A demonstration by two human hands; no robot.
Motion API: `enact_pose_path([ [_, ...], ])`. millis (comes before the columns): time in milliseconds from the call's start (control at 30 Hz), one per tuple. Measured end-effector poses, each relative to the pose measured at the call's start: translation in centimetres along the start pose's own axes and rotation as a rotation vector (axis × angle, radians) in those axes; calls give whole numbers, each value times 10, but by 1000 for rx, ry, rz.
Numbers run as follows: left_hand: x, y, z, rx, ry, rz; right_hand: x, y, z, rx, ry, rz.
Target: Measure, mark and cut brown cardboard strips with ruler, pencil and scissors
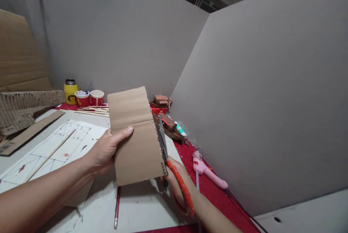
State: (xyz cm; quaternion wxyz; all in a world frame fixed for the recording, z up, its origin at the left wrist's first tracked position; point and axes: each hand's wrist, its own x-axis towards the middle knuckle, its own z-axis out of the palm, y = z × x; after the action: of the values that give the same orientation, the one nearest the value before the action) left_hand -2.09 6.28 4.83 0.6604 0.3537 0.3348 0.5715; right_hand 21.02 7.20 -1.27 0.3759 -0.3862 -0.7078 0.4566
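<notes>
A brown cardboard piece [136, 146] is held up over the white board, with a crease across its middle. My left hand [108, 149] grips its left edge, the thumb lying on the front face and the fingers hidden behind. On the right side, my right hand [176, 182] is closed round the orange handles of the scissors [181, 186]. The scissor blades point upward along the ragged right edge of the cardboard, slightly apart at the tips. Part of the right hand is hidden by the handles and the cardboard.
A drawing on paper [73, 146] with a thin stick lies left. Behind stand a yellow bottle [71, 93] and two red cups [97, 99]. Large cardboard [21, 51] rises at far left. A pink glue gun [209, 173] lies right, a pencil [117, 207] in front.
</notes>
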Motion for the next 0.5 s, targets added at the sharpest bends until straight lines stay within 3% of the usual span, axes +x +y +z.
enact_pose_path([
  [167,0,-1,0,17,-12,-2,1,4,-2,-150,-20,-86],
  [500,-3,-1,4,34,19,19,0,4,0,-160,5,-62],
])
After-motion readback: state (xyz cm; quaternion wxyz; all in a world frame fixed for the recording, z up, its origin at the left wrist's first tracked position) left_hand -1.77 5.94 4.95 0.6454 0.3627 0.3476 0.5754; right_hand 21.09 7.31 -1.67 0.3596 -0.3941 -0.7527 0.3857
